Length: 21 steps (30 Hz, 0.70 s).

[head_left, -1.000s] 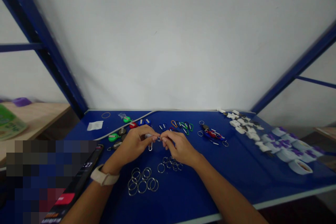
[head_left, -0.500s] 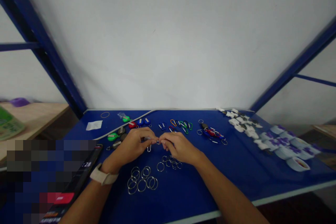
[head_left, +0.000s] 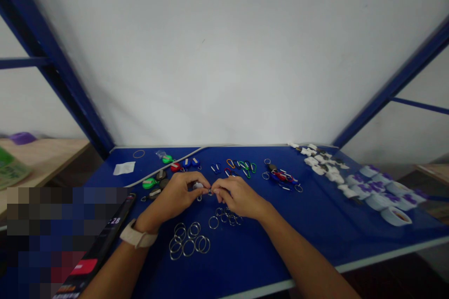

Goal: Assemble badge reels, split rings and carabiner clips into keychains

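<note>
Both hands are held low over the blue table top (head_left: 245,247), closed into narrow pinches and brought together at the fingertips. A small silver piece (head_left: 198,186) is gripped by the left hand (head_left: 173,195), and a thin wire clip (head_left: 199,198) is seen hanging just below it. A small metal ring (head_left: 209,192) is held between the two hands, pinched by the fingertips (head_left: 214,187) of the right hand (head_left: 238,195); its exact hold is partly hidden by the fingers. A pale watch (head_left: 137,237) is worn on the left wrist. Directly below the hands, loose split rings are laid in two groups, a smaller one (head_left: 225,217) under the right hand and a larger one (head_left: 187,242) under the left wrist. A dark phone (head_left: 117,217) is placed beside the left forearm, partly blurred out. Beyond the hands, coloured key tags (head_left: 150,183) and small carabiners (head_left: 238,167) are spread across the table, and a white cord (head_left: 164,167) is laid diagonally near a white paper slip (head_left: 124,167). White plastic pieces (head_left: 317,163) and white caps marked in purple (head_left: 377,201) are gathered towards the right side.
</note>
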### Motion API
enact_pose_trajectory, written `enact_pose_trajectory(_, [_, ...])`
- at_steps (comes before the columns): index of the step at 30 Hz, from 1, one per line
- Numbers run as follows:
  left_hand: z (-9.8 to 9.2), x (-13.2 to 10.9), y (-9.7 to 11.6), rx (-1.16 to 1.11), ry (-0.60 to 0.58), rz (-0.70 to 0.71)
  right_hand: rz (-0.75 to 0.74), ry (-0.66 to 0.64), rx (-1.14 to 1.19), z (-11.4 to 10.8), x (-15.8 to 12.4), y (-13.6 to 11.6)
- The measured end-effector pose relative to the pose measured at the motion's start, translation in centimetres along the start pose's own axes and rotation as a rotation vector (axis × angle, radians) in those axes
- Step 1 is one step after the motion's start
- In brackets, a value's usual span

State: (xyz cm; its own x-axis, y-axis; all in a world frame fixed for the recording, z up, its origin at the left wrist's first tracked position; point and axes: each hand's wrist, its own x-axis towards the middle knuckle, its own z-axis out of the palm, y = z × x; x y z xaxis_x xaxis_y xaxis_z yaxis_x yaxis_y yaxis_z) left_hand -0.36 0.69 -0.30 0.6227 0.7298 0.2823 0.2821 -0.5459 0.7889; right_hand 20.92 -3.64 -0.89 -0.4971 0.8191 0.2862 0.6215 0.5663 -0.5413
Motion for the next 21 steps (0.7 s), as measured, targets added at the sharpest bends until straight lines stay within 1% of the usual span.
enact_pose_trajectory(4, [0.4,0.0,-0.1,-0.003,-0.028,0.018,0.043,-0.063,0.034,0.1,-0.1,0.1])
enact_pose_trajectory(7, [0.5,0.0,0.1,-0.001,-0.025,-0.005,0.104,-0.062,0.119,0.4,-0.1,0.2])
enact_pose_trajectory(10, [0.4,0.1,0.4,-0.038,0.020,-0.065,0.163,0.003,0.249,0.6,0.0,0.2])
enact_pose_trajectory(12, [0.4,0.2,0.4,-0.109,0.063,-0.103,0.164,0.074,0.309,0.8,0.1,0.2])
enact_pose_trajectory(16, [0.6,0.4,0.1,-0.264,0.142,-0.132,0.159,0.203,0.294,1.1,0.4,0.4])
enact_pose_trajectory(18, [0.7,0.5,0.1,-0.312,0.146,-0.126,0.188,0.243,0.268,1.3,0.4,0.6])
enact_pose_trajectory(21, [0.8,0.5,0.4,-0.359,0.105,-0.127,0.222,0.302,0.308,1.5,0.5,1.0])
